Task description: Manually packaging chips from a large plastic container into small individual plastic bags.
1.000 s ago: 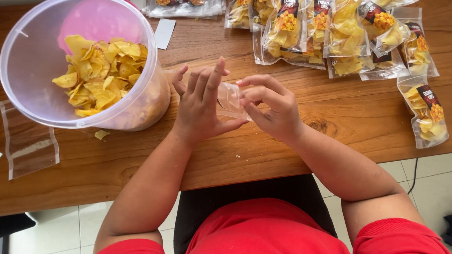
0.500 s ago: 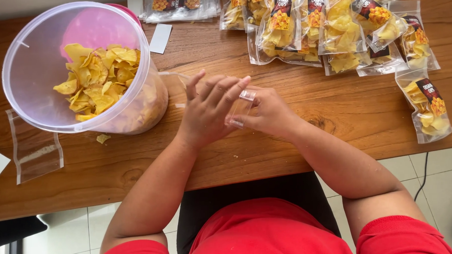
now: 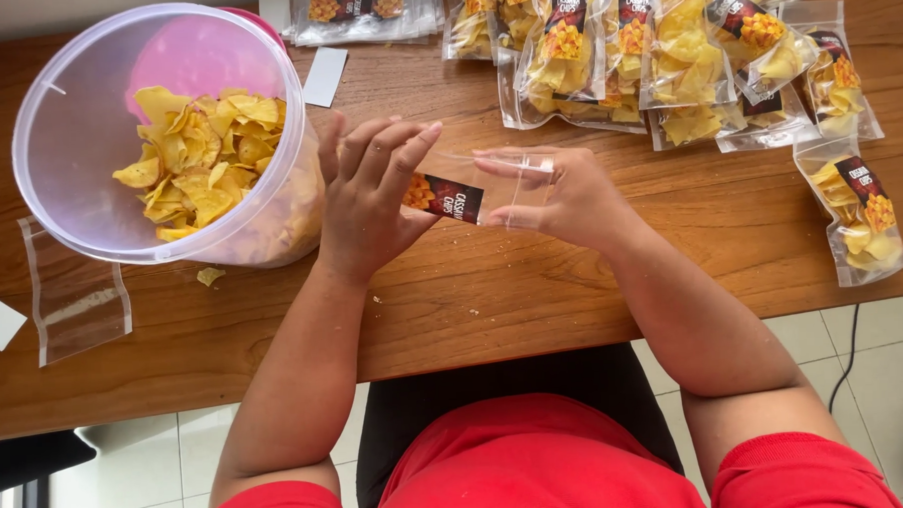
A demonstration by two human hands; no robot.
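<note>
We grasp an empty clear pouch (image 3: 474,191) between both hands: our left hand (image 3: 370,202) pinches its labelled end, our right hand (image 3: 555,195) the other. The chip tub (image 3: 37,118) sits just left of our left hand.

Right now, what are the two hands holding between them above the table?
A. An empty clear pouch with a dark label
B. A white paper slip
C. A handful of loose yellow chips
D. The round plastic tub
A: the left hand and the right hand grip the ends of a clear pouch with a dark label and no chips inside; the tub of chips stands apart to the left.
</note>
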